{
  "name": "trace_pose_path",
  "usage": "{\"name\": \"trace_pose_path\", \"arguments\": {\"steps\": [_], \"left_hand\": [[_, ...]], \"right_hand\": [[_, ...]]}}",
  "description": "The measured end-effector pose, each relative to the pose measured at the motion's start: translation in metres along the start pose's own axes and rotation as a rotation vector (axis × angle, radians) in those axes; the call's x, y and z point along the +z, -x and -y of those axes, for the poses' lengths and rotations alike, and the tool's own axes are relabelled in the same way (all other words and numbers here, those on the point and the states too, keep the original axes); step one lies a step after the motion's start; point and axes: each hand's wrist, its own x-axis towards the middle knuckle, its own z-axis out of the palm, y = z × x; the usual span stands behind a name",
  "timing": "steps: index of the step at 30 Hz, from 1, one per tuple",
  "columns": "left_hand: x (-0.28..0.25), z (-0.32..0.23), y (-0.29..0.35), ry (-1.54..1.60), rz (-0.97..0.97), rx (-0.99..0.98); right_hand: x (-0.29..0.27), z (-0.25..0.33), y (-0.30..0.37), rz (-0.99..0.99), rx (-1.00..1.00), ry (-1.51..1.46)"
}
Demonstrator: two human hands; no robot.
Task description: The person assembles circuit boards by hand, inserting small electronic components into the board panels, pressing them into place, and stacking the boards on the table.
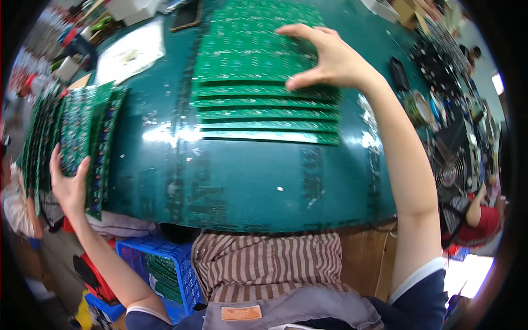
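Several green circuit boards (261, 104) lie overlapped in stepped rows on the table, their near edges toward me. Above their right side my right hand (330, 58) is spread, thumb apart from the fingers. It appears to hold nothing; whether the thumb touches a board is unclear. At the far left, a row of circuit boards (99, 126) fitted with small parts stands on edge. My left hand (69, 184) is at the near end of that row, thumb and fingers apart on either side of a board (75, 132). I cannot see a firm grip on it.
The green table (247, 187) has a glossy, marked surface. Beyond the left row lies a white sheet (132, 55). A black object (399, 74) and a tape roll (418, 107) are at right. Below the edge stands a blue crate (190, 275) holding boards. People are nearby.
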Motion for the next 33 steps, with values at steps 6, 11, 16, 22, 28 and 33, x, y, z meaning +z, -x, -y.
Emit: {"name": "trace_pose_path", "arguments": {"steps": [6, 11, 16, 22, 28, 33], "left_hand": [[-0.023, -0.059, 0.020, 0.469, 0.235, 0.407], [0.006, -0.172, 0.064, 0.565, 0.669, 0.694], [0.038, -0.240, 0.105, 0.535, 0.885, 0.886], [0.062, -0.249, 0.131, 0.453, 0.855, 0.874], [0.079, -0.253, 0.128, 0.456, 0.824, 0.928], [0.039, -0.288, 0.091, 0.710, 1.195, 0.782]], "right_hand": [[-0.020, -0.014, 0.047, -0.293, -0.162, -0.007], [-0.038, -0.014, 0.138, -0.060, 0.200, -0.190], [-0.014, -0.007, 0.206, -0.027, 0.427, -0.157], [0.013, 0.001, 0.217, -0.152, 0.478, -0.138], [0.026, -0.005, 0.217, -0.277, 0.448, 0.016], [-0.007, 0.034, 0.223, -0.448, 0.357, -0.424]]}}
